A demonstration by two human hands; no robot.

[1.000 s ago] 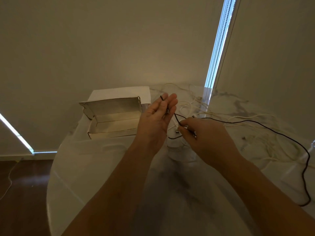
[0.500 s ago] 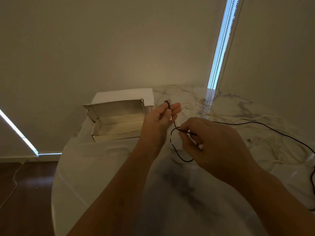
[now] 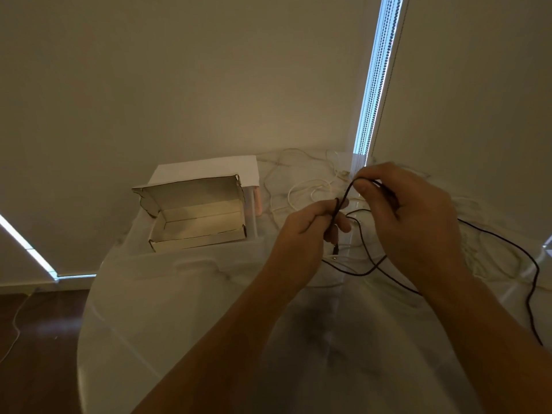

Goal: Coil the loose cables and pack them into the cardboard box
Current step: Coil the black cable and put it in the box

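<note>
Okay, head view only. My left hand point(image 3: 307, 225) is curled round the thin black cable point(image 3: 504, 249), gripping a few short turns of it between fingers and thumb; a plug end hangs just below the fist. My right hand point(image 3: 400, 210) sits just beside it, slightly higher, pinching the same cable between thumb and fingertips, so a small arch of cable runs from one hand to the other. From there the cable drops in a loose loop under both hands, trails right across the glossy white marble-patterned worktop point(image 3: 185, 309) and runs over its right edge.

Open brown cardboard box point(image 3: 198, 225) stands on the worktop left of my hands, apart from them, lid flap tilted up at the back; I see no cable inside. White sheet point(image 3: 209, 170) lies behind the box, against the wall.

Tangle of thin white cables point(image 3: 301, 186) lies loose on the worktop beyond and right of my hands. Bright window strip point(image 3: 376, 76) with a bead chain runs up the wall corner.
</note>
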